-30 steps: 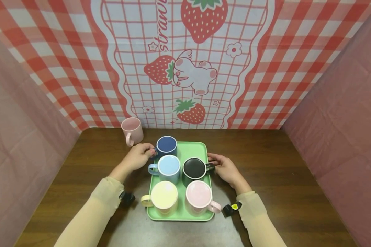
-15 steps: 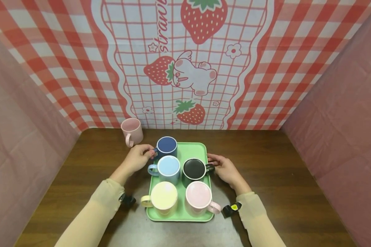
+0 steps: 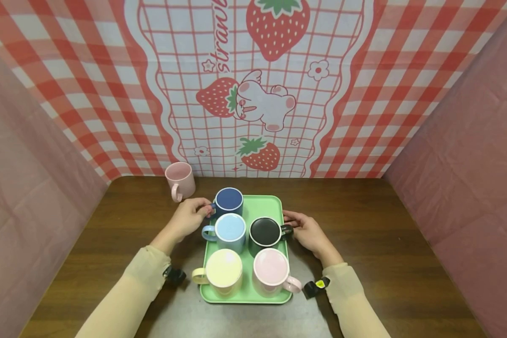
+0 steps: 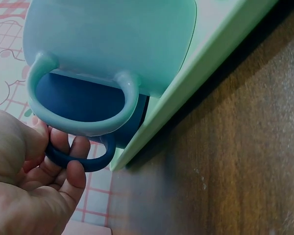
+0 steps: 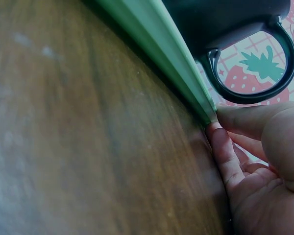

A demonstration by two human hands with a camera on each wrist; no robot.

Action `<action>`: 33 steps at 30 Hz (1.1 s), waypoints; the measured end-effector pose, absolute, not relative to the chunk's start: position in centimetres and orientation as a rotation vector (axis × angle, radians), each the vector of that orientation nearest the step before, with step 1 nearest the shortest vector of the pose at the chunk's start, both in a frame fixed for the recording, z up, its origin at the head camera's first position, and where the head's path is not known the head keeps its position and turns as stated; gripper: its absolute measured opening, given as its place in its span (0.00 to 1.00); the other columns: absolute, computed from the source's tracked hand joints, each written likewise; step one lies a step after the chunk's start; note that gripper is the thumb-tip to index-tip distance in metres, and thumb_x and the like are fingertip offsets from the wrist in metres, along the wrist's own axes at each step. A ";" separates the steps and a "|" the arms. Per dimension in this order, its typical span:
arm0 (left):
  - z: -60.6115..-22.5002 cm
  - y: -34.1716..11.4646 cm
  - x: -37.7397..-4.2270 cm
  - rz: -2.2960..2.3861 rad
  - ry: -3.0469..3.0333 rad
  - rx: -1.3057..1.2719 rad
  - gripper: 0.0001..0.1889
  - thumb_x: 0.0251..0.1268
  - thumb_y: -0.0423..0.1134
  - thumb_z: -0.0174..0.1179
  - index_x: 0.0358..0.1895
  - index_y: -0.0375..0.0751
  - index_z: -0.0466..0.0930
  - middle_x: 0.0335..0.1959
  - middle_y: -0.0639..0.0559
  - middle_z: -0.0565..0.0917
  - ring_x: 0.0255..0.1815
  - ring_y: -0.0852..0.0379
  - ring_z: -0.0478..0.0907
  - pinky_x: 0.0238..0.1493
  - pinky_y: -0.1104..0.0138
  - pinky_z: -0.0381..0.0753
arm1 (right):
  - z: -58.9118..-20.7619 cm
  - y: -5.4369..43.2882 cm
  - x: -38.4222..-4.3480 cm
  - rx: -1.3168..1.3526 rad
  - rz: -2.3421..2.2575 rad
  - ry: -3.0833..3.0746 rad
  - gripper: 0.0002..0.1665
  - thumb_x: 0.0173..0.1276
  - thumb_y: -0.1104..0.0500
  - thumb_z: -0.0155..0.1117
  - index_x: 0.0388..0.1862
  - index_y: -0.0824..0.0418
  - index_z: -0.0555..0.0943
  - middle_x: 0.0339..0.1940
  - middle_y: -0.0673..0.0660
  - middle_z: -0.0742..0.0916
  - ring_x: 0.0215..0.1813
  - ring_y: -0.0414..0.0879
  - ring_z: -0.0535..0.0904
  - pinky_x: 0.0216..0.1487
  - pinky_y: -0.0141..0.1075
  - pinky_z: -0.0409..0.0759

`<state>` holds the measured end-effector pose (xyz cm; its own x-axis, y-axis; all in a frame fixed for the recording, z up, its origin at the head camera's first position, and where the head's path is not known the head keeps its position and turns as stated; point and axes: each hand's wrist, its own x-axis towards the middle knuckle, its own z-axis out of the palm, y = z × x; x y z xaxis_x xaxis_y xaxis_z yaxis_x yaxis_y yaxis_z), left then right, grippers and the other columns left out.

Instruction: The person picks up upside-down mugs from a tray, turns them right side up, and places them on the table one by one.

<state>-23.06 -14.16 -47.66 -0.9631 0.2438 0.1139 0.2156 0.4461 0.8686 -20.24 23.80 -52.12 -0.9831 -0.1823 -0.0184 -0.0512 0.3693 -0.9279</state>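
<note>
Dark blue mug [image 3: 229, 201], white-rimmed, upright, at the far left corner of green rectangular tray [image 3: 262, 204], round-cornered, low-rimmed, flat on brown tabletop [image 3: 363, 234].

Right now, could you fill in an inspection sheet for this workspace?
Surface: brown wood-grain table.
Job's things: green tray bearing dark blue mug, light blue mug, black mug, yellow mug, pink mug.
Clutter: second pink mug, off the green tray, back left.
Left hand: pinches the dark blue mug's handle.
Right hand: appears to pinch the green tray's edge.
Cables: nothing seen.
Surroundings: strawberry-print cloth behind, pink cloth either side.
</note>
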 end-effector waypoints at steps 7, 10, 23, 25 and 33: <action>-47.6 -14.0 -23.0 1.634 2.632 0.413 0.09 0.83 0.29 0.59 0.44 0.28 0.88 0.38 0.37 0.90 0.41 0.49 0.85 0.48 0.62 0.84 | -52.1 23.8 -20.2 -0.218 -1.677 2.507 0.40 0.62 0.82 0.53 0.75 0.70 0.78 0.60 0.67 0.88 0.54 0.49 0.84 0.45 0.28 0.80; -47.4 -13.9 -22.9 1.650 2.629 0.417 0.09 0.83 0.29 0.59 0.45 0.28 0.88 0.39 0.36 0.90 0.42 0.49 0.85 0.50 0.60 0.85 | -52.1 23.8 -20.2 -0.220 -1.678 2.507 0.40 0.61 0.82 0.53 0.75 0.70 0.78 0.60 0.67 0.88 0.54 0.49 0.84 0.45 0.28 0.80; -46.5 -13.5 -22.4 1.666 2.625 0.386 0.09 0.84 0.29 0.58 0.48 0.26 0.87 0.42 0.34 0.90 0.42 0.49 0.87 0.50 0.62 0.85 | -52.1 23.8 -20.2 -0.216 -1.673 2.510 0.40 0.62 0.82 0.53 0.75 0.70 0.78 0.60 0.67 0.88 0.54 0.49 0.85 0.45 0.28 0.80; -46.4 -13.4 -22.4 1.662 2.634 0.389 0.09 0.84 0.29 0.59 0.48 0.26 0.87 0.41 0.34 0.90 0.42 0.50 0.87 0.49 0.63 0.84 | -52.1 23.8 -20.2 -0.216 -1.674 2.508 0.40 0.62 0.82 0.53 0.75 0.70 0.78 0.60 0.67 0.88 0.54 0.49 0.85 0.45 0.28 0.80; -45.9 -13.2 -22.2 1.706 2.673 0.402 0.08 0.83 0.29 0.60 0.48 0.27 0.88 0.39 0.35 0.90 0.42 0.48 0.87 0.49 0.63 0.85 | -52.1 23.9 -20.2 -0.218 -1.674 2.508 0.40 0.61 0.82 0.54 0.75 0.70 0.78 0.60 0.67 0.88 0.54 0.49 0.85 0.45 0.28 0.80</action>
<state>-22.17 -13.22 -45.91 -0.9668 0.1813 0.1799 0.2395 0.3990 0.8851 -20.25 23.90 -52.10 -0.9826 -0.1848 -0.0181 -0.0542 0.3787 -0.9239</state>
